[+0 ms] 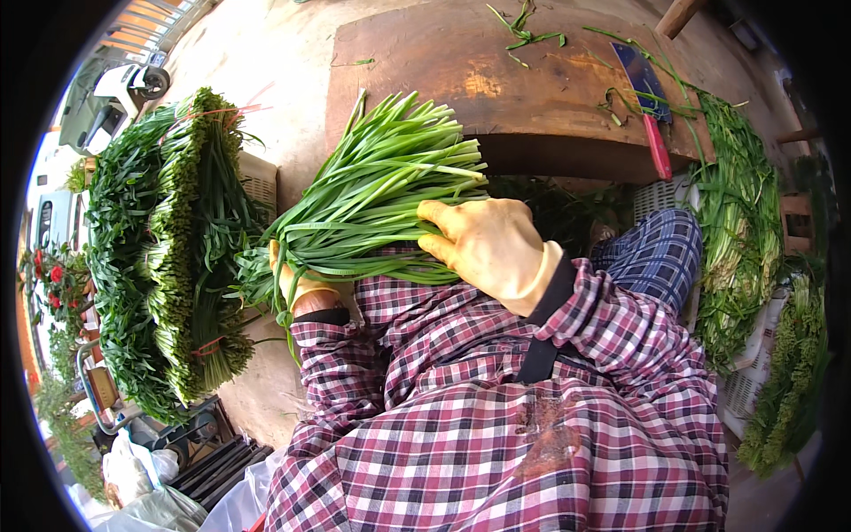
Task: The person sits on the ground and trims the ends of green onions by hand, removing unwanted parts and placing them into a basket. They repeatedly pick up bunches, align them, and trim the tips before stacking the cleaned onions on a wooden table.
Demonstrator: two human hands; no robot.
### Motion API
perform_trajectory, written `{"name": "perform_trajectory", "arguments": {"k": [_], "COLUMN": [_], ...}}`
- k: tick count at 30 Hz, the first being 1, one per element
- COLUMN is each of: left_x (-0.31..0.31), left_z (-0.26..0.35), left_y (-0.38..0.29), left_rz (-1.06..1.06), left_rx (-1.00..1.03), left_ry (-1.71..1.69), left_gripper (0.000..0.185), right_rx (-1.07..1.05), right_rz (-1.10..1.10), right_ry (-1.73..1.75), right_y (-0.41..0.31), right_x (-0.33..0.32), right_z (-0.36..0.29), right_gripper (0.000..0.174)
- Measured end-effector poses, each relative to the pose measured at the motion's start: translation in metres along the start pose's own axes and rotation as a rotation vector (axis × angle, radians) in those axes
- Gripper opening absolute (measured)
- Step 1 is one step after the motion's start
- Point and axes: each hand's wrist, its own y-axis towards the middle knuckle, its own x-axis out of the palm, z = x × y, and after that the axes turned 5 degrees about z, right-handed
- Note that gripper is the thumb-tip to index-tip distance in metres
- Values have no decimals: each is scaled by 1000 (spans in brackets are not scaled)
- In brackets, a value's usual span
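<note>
A loose bunch of garlic chives (392, 173) fans out above my lap, pale cut ends towards the upper right and green leaves towards the lower left. My left hand (299, 282), in a yellowish rubber glove, holds its leafy end, with leaves hanging over the fingers. My right hand (495, 246), in a matching glove, lies at the stem side. Two of its fingers touch the chives, spread a little apart. Whether they pinch any leaves cannot be told; the other fingers are hidden. A checked smock (465, 439) covers my front.
Tied chive bundles (169, 253) are stacked on a plastic crate (259, 179) at left. Ahead, a low wooden table (425, 73) carries a red-handled cleaver (641, 83) and scraps (525, 30). Loose chives (731, 246) heap at right. A scooter (116, 100) stands far left.
</note>
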Motion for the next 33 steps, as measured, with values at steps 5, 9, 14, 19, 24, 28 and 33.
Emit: {"name": "perform_trajectory", "arguments": {"k": [5,9,14,19,24,28,33], "left_x": [-8,-23,-30,-28,-23,-24,-27], "left_z": [8,7,1,-1,-1,-1,-3], "left_y": [4,13,24,27,26,27,31], "left_rz": [-42,-123,-45,-53,-63,-71,-83], "left_rx": [24,-46,-44,-58,-62,-61,-65], "left_ry": [2,-17,-31,-9,3,0,-3], "left_gripper": [54,55,54,52,52,52,51], "right_rx": [102,312,601,623,-308,-340,-202], "right_rz": [-396,-979,-842,-312,267,199,-114], "right_ry": [458,794,-30,156,-149,-217,25], "right_y": [2,-29,-56,-60,-5,24,26], "right_x": [0,-44,-92,-89,-27,-6,-26], "right_z": [-12,19,96,98,69,61,58], "right_gripper": [18,18,22,27,30,42,31]}}
